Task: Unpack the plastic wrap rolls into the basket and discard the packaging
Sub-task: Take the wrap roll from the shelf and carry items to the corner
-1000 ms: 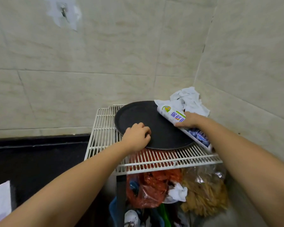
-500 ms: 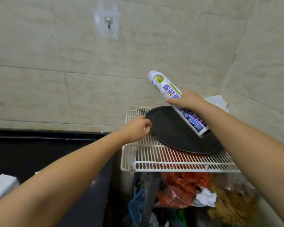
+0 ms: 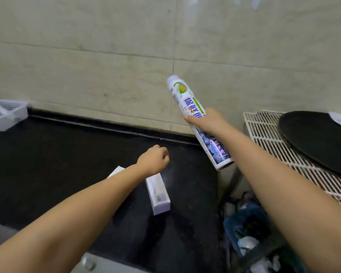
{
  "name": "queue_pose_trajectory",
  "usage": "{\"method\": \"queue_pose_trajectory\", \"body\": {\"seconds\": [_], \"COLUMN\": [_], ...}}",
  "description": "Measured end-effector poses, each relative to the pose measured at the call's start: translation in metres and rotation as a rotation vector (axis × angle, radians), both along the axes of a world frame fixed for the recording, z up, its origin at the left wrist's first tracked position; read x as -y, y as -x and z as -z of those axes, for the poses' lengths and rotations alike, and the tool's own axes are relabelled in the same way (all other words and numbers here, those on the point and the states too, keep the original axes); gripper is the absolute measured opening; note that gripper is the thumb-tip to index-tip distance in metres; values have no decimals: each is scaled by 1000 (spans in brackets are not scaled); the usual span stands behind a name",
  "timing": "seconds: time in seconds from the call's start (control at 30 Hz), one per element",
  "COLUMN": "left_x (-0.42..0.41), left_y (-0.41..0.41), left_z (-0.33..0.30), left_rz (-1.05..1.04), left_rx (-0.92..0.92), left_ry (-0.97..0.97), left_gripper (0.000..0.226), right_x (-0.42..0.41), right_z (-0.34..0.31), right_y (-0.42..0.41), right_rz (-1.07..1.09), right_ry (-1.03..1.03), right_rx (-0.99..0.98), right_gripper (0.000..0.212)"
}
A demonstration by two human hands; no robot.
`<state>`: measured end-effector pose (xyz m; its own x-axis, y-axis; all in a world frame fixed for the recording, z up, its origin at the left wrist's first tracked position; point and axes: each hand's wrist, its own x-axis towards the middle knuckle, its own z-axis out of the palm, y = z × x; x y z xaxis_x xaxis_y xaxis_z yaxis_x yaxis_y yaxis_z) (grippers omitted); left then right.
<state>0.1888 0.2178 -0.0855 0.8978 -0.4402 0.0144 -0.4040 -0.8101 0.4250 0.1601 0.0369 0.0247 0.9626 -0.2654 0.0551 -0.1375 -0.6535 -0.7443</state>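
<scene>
Fingers of the right hand (image 3: 209,121) wrap round the middle of the plastic wrap roll (image 3: 199,123), held tilted in the air above the back edge of the black counter (image 3: 47,164). It looks light and stiff, its printed film sleeve likely slick, so a mid-length hold seems sound. Curled into a loose fist, the left hand (image 3: 154,159) holds nothing visible, above a white box (image 3: 158,194). At the counter's far left corner sits a white basket (image 3: 6,115).
</scene>
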Motion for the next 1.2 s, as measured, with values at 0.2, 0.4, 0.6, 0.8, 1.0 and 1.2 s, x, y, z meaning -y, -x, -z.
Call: {"method": "queue_pose_trajectory", "body": {"seconds": [0.2, 0.4, 0.6, 0.8, 1.0, 1.2], "left_x": [-10, 20, 20, -37, -173, -322], "left_y": [4, 15, 24, 28, 39, 85], "left_z": [87, 134, 120, 56, -13, -20], "left_rz": [-344, -509, -605, -629, -821, -1035], "left_rx": [-178, -296, -367, -152, 58, 178], "left_ry": [-129, -29, 46, 245, 550, 556], "left_gripper": [52, 87, 80, 76, 56, 64], "right_x": [-6, 18, 26, -32, -148, -296], "right_z": [108, 176, 182, 147, 104, 84], "right_y": [0, 14, 11, -21, -54, -60], "right_rz": [69, 93, 27, -129, -380, -629], "right_ry": [5, 55, 68, 15, 45, 126], "right_rx": [-183, -307, -336, -228, -100, -29], "right_gripper": [41, 44, 49, 53, 51, 50]}}
